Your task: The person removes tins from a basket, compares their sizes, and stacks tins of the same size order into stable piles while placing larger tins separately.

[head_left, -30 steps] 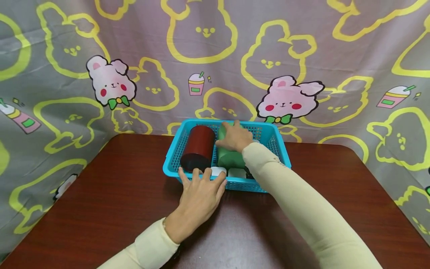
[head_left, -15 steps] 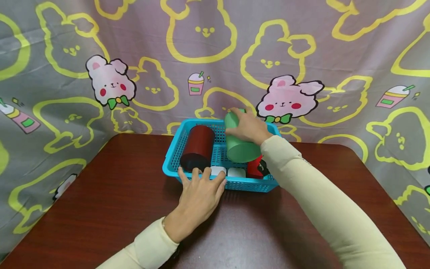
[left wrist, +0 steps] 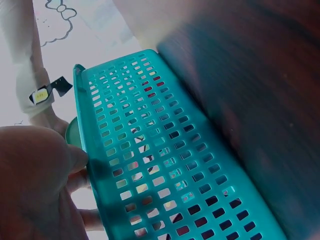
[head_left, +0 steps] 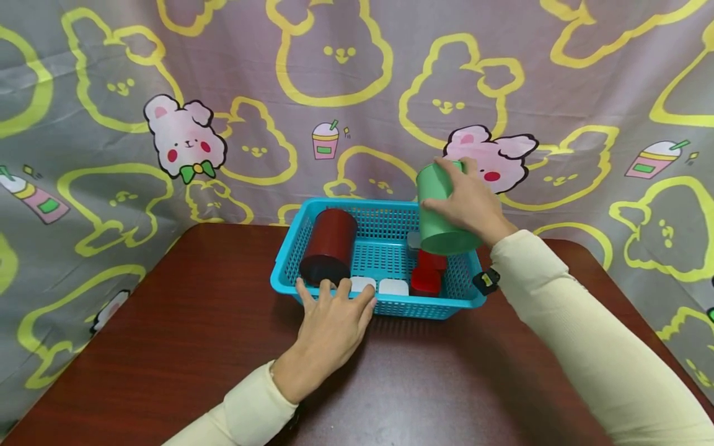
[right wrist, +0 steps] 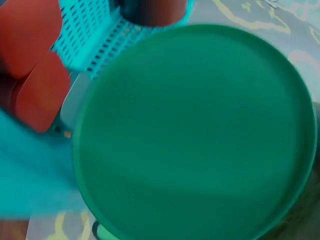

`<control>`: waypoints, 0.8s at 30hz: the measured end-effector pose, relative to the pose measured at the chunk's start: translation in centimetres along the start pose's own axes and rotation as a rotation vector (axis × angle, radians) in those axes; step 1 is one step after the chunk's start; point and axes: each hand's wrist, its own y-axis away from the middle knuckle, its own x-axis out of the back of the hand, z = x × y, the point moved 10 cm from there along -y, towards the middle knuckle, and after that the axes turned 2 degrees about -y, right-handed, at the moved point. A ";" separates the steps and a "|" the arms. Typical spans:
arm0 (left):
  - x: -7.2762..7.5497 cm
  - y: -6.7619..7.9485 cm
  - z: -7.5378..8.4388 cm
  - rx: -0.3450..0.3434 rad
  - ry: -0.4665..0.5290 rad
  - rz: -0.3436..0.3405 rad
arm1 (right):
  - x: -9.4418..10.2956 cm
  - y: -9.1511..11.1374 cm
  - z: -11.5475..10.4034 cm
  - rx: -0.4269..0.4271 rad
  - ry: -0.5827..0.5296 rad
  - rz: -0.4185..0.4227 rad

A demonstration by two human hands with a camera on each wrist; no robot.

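Observation:
My right hand (head_left: 471, 201) grips a green cylindrical canister (head_left: 440, 214), holding it tilted over the right end of a blue plastic basket (head_left: 379, 302). Its round flat end (right wrist: 195, 135) fills much of the right wrist view. My left hand (head_left: 329, 325) holds the basket's front rim, with fingers hooked over it; in the left wrist view the same hand (left wrist: 40, 175) sits at the rim beside the perforated wall. A dark red cylindrical canister (head_left: 330, 244) lies on its side in the basket's left part.
White pieces (head_left: 393, 287) line the basket's front inside. Red containers (head_left: 426, 280) sit at its right, near a greyish clear piece (head_left: 414, 240). The basket stands on a dark wooden table (head_left: 167, 328), backed by a cartoon-patterned curtain (head_left: 251, 62).
My right hand has lifted the green canister from the basket's middle and moved it up and right. The red containers beneath have come into view. My left hand has stayed at the rim.

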 end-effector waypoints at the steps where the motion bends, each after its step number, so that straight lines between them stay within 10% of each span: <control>1: 0.0 0.0 0.0 0.001 0.001 -0.003 | 0.5 0.2 0.5 -0.006 0.001 0.024; 12: -0.1 0.0 0.0 0.001 0.008 -0.003 | 4.7 1.8 4.7 -0.056 0.057 0.222; 24: 0.1 0.1 0.0 -0.007 0.014 0.017 | 3.8 3.0 10.2 -0.071 0.059 0.426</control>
